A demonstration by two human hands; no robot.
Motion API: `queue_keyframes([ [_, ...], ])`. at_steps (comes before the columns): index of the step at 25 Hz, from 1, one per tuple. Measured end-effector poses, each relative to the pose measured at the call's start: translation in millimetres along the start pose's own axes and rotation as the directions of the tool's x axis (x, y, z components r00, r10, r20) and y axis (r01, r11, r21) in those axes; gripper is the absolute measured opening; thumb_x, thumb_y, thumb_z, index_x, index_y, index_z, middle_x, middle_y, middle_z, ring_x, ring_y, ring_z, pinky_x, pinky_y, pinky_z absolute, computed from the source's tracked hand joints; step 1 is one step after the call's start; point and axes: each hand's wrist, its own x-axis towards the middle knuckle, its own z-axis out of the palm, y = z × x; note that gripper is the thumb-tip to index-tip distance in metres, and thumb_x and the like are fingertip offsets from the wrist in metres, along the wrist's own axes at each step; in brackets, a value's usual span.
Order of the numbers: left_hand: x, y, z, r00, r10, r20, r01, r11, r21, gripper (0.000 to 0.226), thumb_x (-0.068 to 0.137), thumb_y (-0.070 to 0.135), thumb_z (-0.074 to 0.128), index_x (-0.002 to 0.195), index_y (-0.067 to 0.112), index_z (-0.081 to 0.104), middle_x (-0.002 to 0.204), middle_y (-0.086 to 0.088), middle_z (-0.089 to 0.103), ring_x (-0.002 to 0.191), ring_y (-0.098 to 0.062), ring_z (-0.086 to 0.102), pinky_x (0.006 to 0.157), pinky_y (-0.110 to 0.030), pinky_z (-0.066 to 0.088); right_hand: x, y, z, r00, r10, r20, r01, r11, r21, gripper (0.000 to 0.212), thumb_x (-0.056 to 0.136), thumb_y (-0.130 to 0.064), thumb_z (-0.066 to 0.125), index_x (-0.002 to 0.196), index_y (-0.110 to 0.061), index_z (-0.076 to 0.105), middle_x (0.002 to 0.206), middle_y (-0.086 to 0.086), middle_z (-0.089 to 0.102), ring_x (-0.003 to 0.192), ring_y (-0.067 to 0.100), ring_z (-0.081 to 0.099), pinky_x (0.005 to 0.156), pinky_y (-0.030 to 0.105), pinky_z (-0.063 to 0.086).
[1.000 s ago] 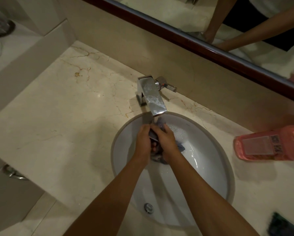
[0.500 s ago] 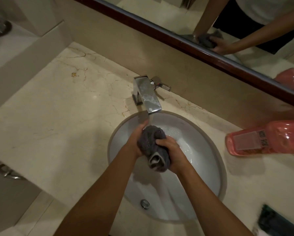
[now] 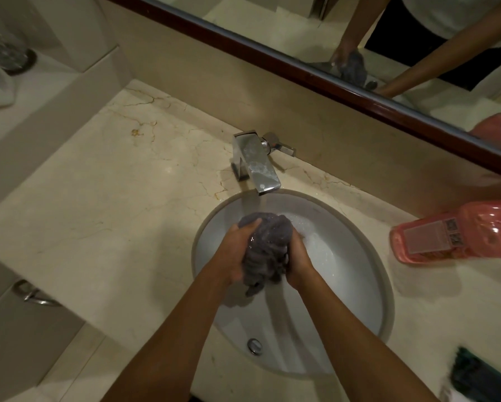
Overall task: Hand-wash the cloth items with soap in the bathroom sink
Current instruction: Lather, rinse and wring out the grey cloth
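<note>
I am gripping the grey cloth (image 3: 265,248), a wet, crumpled, nubbly wad, between my left hand (image 3: 234,256) and right hand (image 3: 297,261), fingers curling round it from 9 and 3 o'clock. It is hanging over the white oval sink (image 3: 356,285), long axis running 12 to 6, under the square chrome tap (image 3: 256,163). A pink plastic soap bottle (image 3: 458,230) is lying on the marble table (image 3: 98,213) at 3 o'clock.

Dim warm light. Cream veined marble countertop (image 3: 104,198), beige backsplash wall (image 3: 214,91), dark wood-framed wall mirror (image 3: 301,21) above, raised beige side ledge (image 3: 55,91) left, cabinet with metal handle (image 3: 35,294) below.
</note>
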Motion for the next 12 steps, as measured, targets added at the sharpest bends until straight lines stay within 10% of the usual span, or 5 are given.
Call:
queue_keyframes([
  [8, 5, -2, -2, 0.996, -0.063, -0.068, 0.052, 0.988, -0.147, 0.064, 0.095, 0.058, 0.053, 0.121, 0.003, 0.071, 0.119, -0.021, 0.071, 0.111, -0.036, 0.069, 0.102, -0.049, 0.052, -9, -12, 19, 0.987, -0.03, 0.16, -0.043, 0.901, 0.432, 0.054, 0.098, -0.047, 0.051, 0.126, -0.003, 0.066, 0.124, 0.025, 0.067, 0.112, 0.037, 0.066, 0.094, 0.046, 0.053],
  [12, 13, -12, -11, 0.97, -0.066, -0.235, 0.042, 0.994, -0.106, 0.061, 0.097, 0.059, 0.05, 0.12, 0.007, 0.072, 0.113, -0.018, 0.075, 0.105, -0.033, 0.072, 0.086, -0.04, 0.058, -11, -14, 24, 0.98, -0.165, 0.11, 0.086, 0.855, 0.512, 0.041, 0.095, -0.031, 0.061, 0.125, -0.003, 0.064, 0.124, 0.024, 0.068, 0.107, 0.036, 0.068, 0.096, 0.047, 0.054],
])
